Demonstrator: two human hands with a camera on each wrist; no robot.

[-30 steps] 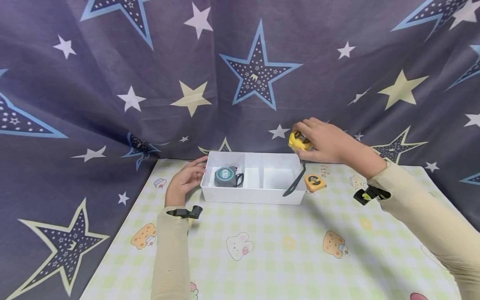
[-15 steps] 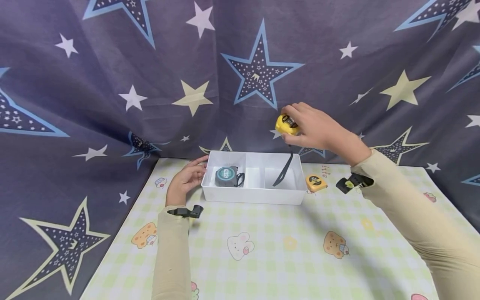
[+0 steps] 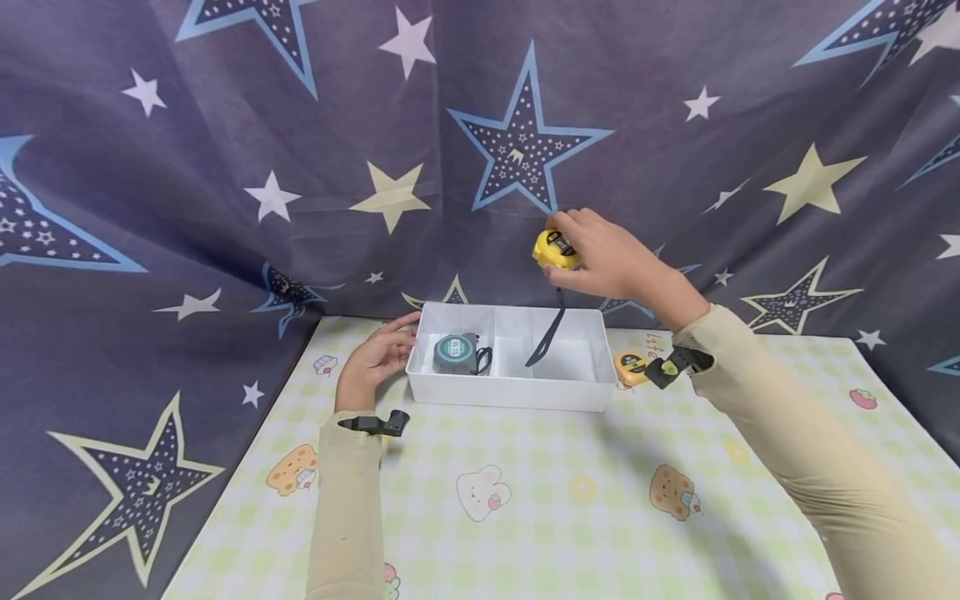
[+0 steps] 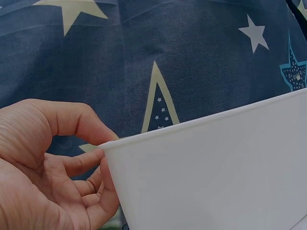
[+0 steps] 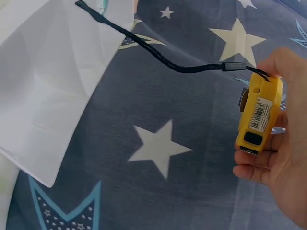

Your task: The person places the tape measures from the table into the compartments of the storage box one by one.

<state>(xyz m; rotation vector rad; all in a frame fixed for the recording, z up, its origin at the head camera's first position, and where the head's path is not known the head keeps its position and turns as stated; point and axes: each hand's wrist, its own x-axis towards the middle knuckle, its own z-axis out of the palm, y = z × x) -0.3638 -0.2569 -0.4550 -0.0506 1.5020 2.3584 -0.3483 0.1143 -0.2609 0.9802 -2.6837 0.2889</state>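
Note:
My right hand [image 3: 604,255] grips a yellow tape measure [image 3: 555,249] above the box's right part. In the right wrist view, the tape measure [image 5: 260,115] shows a barcode label, and its black strap [image 5: 177,68] trails toward the box. My left hand [image 3: 376,361] touches the outside left end of a white divided box [image 3: 510,392]. Seen from the left wrist, that hand [image 4: 62,163] has loosely bent fingers resting at the box corner [image 4: 115,148]. A grey tape measure with a teal face [image 3: 454,353] lies in the left compartment.
A smaller orange-yellow tape measure [image 3: 630,367] lies on the table just right of the box, partly covered by the right wrist's camera [image 3: 667,369]. A dark star-printed curtain [image 3: 637,167] hangs behind the checked tablecloth [image 3: 540,517].
My right hand has carried the yellow tape measure leftward and up from the box's right end, with its strap now hanging near the middle. My left hand stays on the box.

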